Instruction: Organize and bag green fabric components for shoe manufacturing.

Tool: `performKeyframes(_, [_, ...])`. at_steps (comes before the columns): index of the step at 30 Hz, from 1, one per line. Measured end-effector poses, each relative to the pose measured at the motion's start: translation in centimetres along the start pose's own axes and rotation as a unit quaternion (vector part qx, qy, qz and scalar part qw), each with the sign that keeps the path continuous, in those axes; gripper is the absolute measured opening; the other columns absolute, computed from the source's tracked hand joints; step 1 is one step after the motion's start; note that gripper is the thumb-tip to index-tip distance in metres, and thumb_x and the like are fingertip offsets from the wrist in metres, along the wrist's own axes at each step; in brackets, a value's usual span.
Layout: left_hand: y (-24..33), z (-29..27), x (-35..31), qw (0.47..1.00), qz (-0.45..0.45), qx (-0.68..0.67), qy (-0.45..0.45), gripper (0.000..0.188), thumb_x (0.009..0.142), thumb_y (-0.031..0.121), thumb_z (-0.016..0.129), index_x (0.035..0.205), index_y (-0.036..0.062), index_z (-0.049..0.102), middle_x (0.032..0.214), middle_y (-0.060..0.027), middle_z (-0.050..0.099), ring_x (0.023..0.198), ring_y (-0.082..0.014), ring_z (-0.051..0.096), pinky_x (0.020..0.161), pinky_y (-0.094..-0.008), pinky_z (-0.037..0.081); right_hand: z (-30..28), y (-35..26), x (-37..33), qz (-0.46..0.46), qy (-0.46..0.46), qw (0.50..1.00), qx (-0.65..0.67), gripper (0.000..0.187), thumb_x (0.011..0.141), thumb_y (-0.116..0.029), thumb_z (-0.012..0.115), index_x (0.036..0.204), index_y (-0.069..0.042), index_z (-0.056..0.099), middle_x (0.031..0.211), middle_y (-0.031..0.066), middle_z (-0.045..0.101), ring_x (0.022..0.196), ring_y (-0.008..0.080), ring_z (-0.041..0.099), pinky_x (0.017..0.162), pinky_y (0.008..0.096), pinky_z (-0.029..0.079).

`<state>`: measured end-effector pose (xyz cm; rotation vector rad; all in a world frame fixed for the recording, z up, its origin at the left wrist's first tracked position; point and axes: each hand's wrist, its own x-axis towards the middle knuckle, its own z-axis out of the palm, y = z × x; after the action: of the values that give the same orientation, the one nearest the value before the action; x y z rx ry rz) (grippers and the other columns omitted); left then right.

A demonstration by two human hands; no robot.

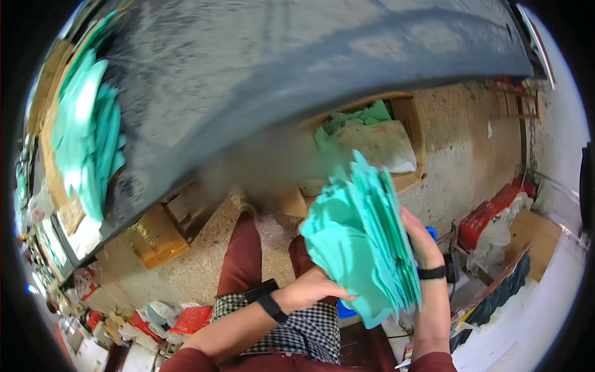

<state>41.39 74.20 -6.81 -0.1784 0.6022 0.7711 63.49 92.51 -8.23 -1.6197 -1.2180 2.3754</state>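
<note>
Between my two hands, above my lap, is a thick stack of thin mint-green cut pieces [359, 242] with curved outlines, perhaps fabric or soft sheet. My left hand [313, 288] grips its lower left side, thumb on top and the other fingers hidden beneath. My right hand [423, 239] presses along the right side, where many layered edges show; its fingertips are partly hidden behind the stack. The pieces stand tilted and slightly fanned at the top. I wear a black band on each wrist.
A long grey worktable [260, 80] spans the far side. More green pieces [90, 136] lie at its left end. Below its edge, an open cardboard box [409, 127] holds green scraps and a pale sack. Red crates [489, 214] stand at right; a wooden box [155, 235] sits on the floor at left.
</note>
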Motion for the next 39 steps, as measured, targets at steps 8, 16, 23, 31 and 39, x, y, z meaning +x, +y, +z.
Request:
performKeyframes(8, [-0.4,-6.8,7.4,0.984,0.036,0.046,0.168,0.046,0.077,-0.004,0.075,0.120,0.0011,0.061,0.113,-0.0079,0.065,0.101,-0.0184,0.064,0.087,-0.0337,0.052,-3.0,5.8,11.9,0.007,-0.079,0.995,0.056,0.061,0.100,-0.044,0.058,0.143,-0.002,0.046,0.134,0.0051,0.056,0.120,0.0130,0.051,0.102,0.0278,0.042])
performKeyframes(16, [-0.5,-12.9,13.4,0.966,0.029,0.067,0.248,0.059,0.071,-0.001,0.078,0.126,0.0010,0.057,0.115,-0.0062,0.062,0.107,-0.0192,0.060,0.093,-0.0351,0.048,-5.5,13.3,20.8,0.032,-0.128,0.986,0.103,0.063,0.096,-0.055,0.060,0.130,-0.002,0.055,0.119,0.0039,0.059,0.107,0.0119,0.053,0.092,0.0276,0.046])
performKeyframes(23, [-0.2,-15.4,18.2,0.952,0.030,0.077,0.293,0.064,0.069,0.002,0.078,0.129,0.0014,0.056,0.118,-0.0058,0.062,0.111,-0.0199,0.059,0.097,-0.0332,0.046,-7.8,19.7,27.3,-0.002,-0.146,0.981,0.129,0.081,0.091,-0.062,0.061,0.135,0.006,0.050,0.127,0.0135,0.057,0.115,0.0175,0.054,0.095,0.0304,0.047])
performKeyframes(31, [2.3,-20.3,23.3,0.924,-0.025,0.111,0.364,0.053,0.085,0.001,0.068,0.133,0.0036,0.048,0.121,-0.0083,0.058,0.114,-0.0156,0.056,0.096,-0.0294,0.048,-8.6,22.0,33.3,-0.098,0.004,0.991,-0.093,0.074,0.096,-0.055,0.055,0.142,0.003,0.046,0.130,0.0211,0.060,0.118,0.0331,0.059,0.098,0.0382,0.047])
performKeyframes(39, [0.9,-22.3,21.5,0.899,0.010,0.080,0.431,0.078,0.092,0.006,0.061,0.158,0.0065,0.018,0.146,-0.0168,0.044,0.127,-0.0235,0.050,0.107,-0.0358,0.044,-5.9,30.9,39.4,-0.091,-0.051,0.930,-0.351,0.036,0.096,-0.033,0.053,0.122,-0.010,0.065,0.122,0.0195,0.064,0.113,0.0403,0.059,0.097,0.0450,0.048])
